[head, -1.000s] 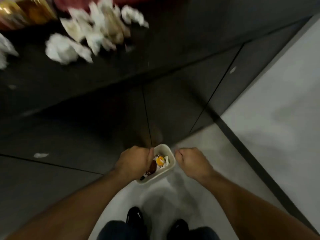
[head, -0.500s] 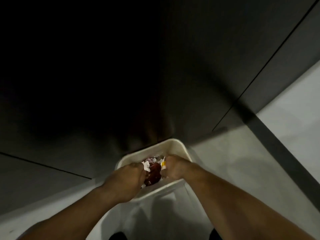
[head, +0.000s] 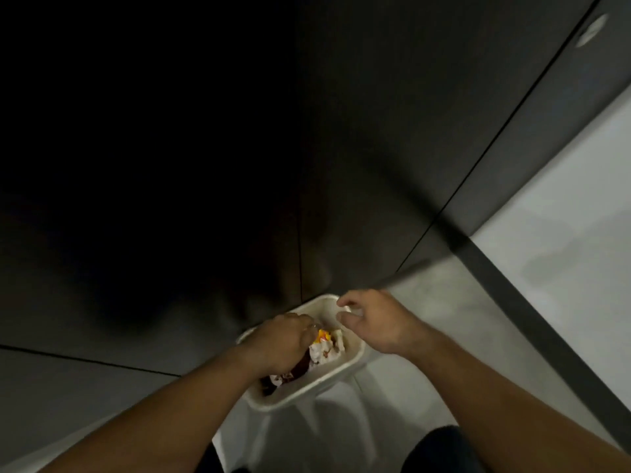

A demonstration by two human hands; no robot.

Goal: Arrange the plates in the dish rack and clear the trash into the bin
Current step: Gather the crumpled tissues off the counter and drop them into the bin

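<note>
A white rectangular bin (head: pixel 300 400) stands on the floor against the dark cabinet front. Crumpled white paper trash (head: pixel 324 348) with a yellow scrap (head: pixel 322 335) and a dark brown wrapper lies inside it. My left hand (head: pixel 280 343) reaches down into the bin, its fingers curled round the trash. My right hand (head: pixel 372 322) hovers just above the bin's far right rim, with its fingers loosely curled and nothing in them. No plates or dish rack are in view.
Dark cabinet doors (head: pixel 375 165) fill the upper frame, very dim at the left. A dark plinth strip (head: pixel 512 295) runs diagonally beside the pale floor (head: pixel 553 254) on the right. My dark trouser leg (head: pixel 440 448) is below the bin.
The view dropped from the counter's trash pile to the bin. Both hands went into the bin; the right hand has since lifted out to the rim while the left stays in.
</note>
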